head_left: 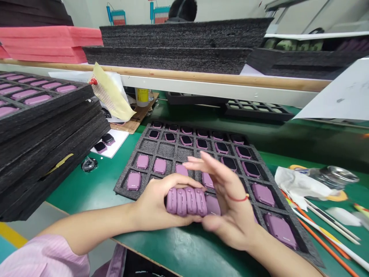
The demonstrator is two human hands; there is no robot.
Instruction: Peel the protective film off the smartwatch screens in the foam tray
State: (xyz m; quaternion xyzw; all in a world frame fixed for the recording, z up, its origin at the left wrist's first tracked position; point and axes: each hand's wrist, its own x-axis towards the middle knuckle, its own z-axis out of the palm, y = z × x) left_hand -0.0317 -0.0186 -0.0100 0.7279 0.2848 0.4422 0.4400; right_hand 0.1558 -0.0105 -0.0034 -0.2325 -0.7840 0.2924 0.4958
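My left hand (pixel 157 198) is wrapped round a row of several purple smartwatch cases (pixel 186 201), standing side by side on edge with their side buttons toward me. Close to the right end of that row is my right hand (pixel 235 209), fingers stretched out and thumb apart, with nothing gripped in it. Another purple case (pixel 212 206) shows between the row and my right palm; I cannot tell whether it rests in the tray. Under and beyond both hands lies a grey foam tray (pixel 166 151). Some of its compartments hold watches with black screens up (pixel 221 147), others hold cases with purple backs up (pixel 142 161).
Stacked black foam trays (pixel 54 142) rise at the left. Two watches (pixel 100 147) lie on white paper beside them. Orange and white sticks (pixel 325 238), a crumpled tissue (pixel 291 182) and a metal-lidded jar (pixel 337 177) are at the right. A shelf edge (pixel 201 82) crosses behind.
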